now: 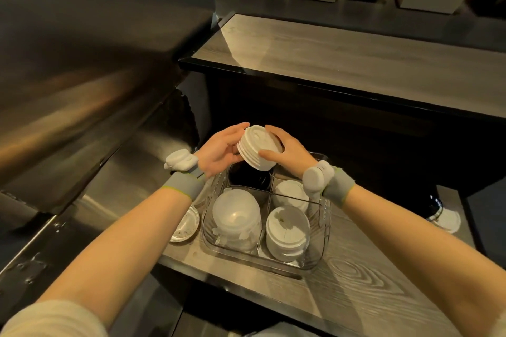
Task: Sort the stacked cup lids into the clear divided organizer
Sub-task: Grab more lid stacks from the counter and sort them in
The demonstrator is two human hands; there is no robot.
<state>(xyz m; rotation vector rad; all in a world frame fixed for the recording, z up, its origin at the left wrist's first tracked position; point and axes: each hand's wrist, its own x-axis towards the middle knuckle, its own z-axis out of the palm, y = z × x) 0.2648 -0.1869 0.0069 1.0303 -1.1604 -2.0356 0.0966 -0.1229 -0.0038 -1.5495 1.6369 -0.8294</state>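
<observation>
White thin plastic, the stack of lids (258,149) hangs tilted in the air between both hands, over the 11 o'clock compartment of the clear organizer (325,216), which looks dark inside (its contents are hard to tell). The left hand (219,149) cups the stack's left rim, fingers over the top and thumb beneath. The right hand (290,150) wraps the opposite rim, its thumb pressed on the ribbed side.

I judge the stack very light and slightly springy. The nested lids could slide apart or fan out if tipped further, and the smooth plastic gives little friction. Holding it by opposite rims, squeezing along the stack and not across it, seems the safest grip.

Translucent dome lids (235,216) fill the 7 o'clock compartment, and white lids sit at 5 o'clock (287,230) and 1 o'clock (290,191).

The organizer rests on a wood-grain counter (369,282), with a small round dish (184,224) just beside it at 9 o'clock. A brushed-steel surface (82,76) rises at 10 o'clock, and a raised shelf (356,55) crosses at 12 o'clock.
</observation>
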